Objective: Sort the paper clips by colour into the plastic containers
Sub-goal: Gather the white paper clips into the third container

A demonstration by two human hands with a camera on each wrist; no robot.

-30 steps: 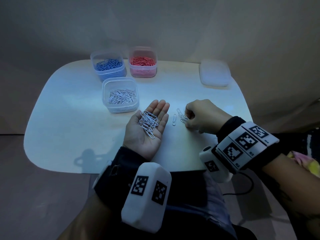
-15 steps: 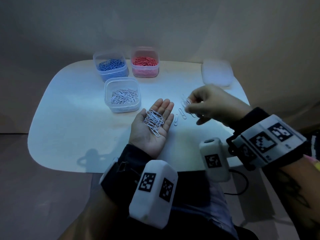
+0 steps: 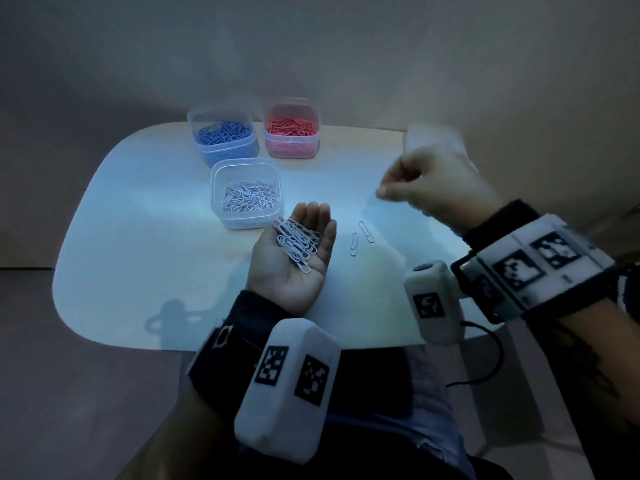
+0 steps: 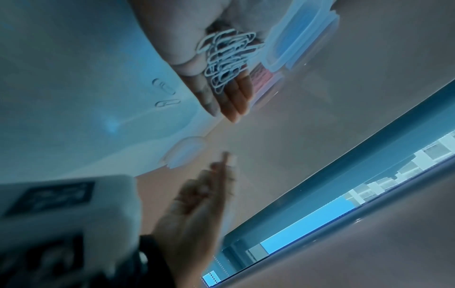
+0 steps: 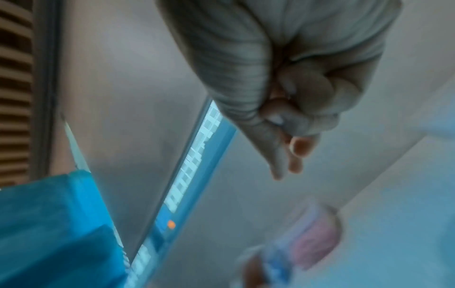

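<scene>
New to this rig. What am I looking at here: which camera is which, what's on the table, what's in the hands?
No robot: a person with a camera on the head and one on each wrist. The head view looks down at the table. On it stand three clear tubs: blue clips, red clips, white clips. Two loose clips lie beside the left hand, which is palm-up with a pile of white clips. The right hand is raised and blurred, fingers pinched; whether it holds a clip is unclear.
</scene>
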